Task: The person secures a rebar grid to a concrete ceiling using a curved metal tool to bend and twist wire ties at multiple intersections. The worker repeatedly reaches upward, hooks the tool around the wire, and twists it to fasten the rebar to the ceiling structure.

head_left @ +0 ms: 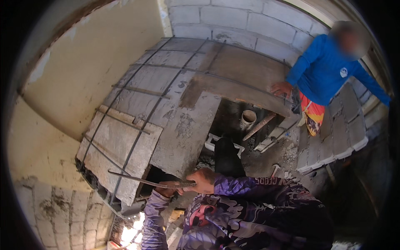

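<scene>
My right hand (201, 181) is closed round the near end of a dark steel bar (143, 180). Just left of it, my left hand (167, 189) also grips the bar, its fingers partly hidden. The bar's far end reaches left over a grid of rebar (143, 121) and has a short bend at its tip. Where it crosses a long rod near the slab edge, I cannot tell whether the two touch. Under the grid lie grey boards and concrete panels (121, 146).
A co-worker in a blue shirt (321, 62) leans a hand on the slab's far right. An opening in the slab shows a white pipe (248, 118), a wooden post (260, 126) and rubble. Concrete blocks (333, 133) are stacked at right. A hammer (275, 170) lies near the rubble.
</scene>
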The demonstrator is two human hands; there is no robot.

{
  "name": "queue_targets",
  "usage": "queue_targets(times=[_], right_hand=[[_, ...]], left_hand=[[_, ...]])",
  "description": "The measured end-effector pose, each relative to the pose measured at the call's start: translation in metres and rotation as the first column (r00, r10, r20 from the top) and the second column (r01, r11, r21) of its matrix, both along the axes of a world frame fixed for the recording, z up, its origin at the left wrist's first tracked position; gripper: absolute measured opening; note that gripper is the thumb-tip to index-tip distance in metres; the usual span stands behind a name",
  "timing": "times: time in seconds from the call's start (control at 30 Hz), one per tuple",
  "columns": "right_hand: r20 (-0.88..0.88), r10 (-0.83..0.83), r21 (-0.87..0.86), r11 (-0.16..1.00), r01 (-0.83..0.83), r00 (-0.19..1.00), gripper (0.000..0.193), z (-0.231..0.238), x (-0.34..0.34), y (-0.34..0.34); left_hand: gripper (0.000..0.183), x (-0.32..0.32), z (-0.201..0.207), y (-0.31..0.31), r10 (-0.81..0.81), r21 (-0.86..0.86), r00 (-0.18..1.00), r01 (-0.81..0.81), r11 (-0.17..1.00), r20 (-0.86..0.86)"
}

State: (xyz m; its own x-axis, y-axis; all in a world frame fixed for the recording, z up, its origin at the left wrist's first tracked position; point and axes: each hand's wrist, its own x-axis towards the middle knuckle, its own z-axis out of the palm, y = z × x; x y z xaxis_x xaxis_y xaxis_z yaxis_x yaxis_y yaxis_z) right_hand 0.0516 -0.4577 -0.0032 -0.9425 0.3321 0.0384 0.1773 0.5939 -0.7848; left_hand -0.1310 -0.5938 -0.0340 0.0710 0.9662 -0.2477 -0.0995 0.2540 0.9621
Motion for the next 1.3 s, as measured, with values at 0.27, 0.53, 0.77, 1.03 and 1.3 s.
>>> queue_targets(times=[0.27,0.53,0.77,1.03,1.3], right_hand=[[-0.114,-0.339,-0.216,0.926,0.31,0.934,0.039,0.043,0.036,0.061],[-0.181,-0.128,-0.701,0.713,-0.036,0.975,0.038,0.138,0.072,0.121],[-0.174,-0.16,-0.757,0.653,-0.028,0.972,0.027,0.155,0.077,0.125],[0.01,-0.439,0.172,0.886,0.431,0.898,0.029,0.177,0.071,0.153],[-0.199,-0.499,0.178,0.828,0.532,0.844,0.02,0.224,0.044,0.177]], left_hand=[[0.027,-0.005,0.012,-0.015,0.026,-0.222,0.996,-0.044,0.974,-0.084],[0.037,-0.017,0.046,-0.016,0.43,-0.353,0.899,-0.43,0.831,-0.082],[0.021,-0.032,0.013,-0.005,0.456,-0.119,0.89,-0.456,0.882,-0.023],[0.019,-0.066,0.034,0.031,0.655,0.287,0.688,-0.589,0.755,-0.313],[0.013,-0.206,0.016,0.154,0.6,0.389,0.8,-0.547,0.741,-0.019]])
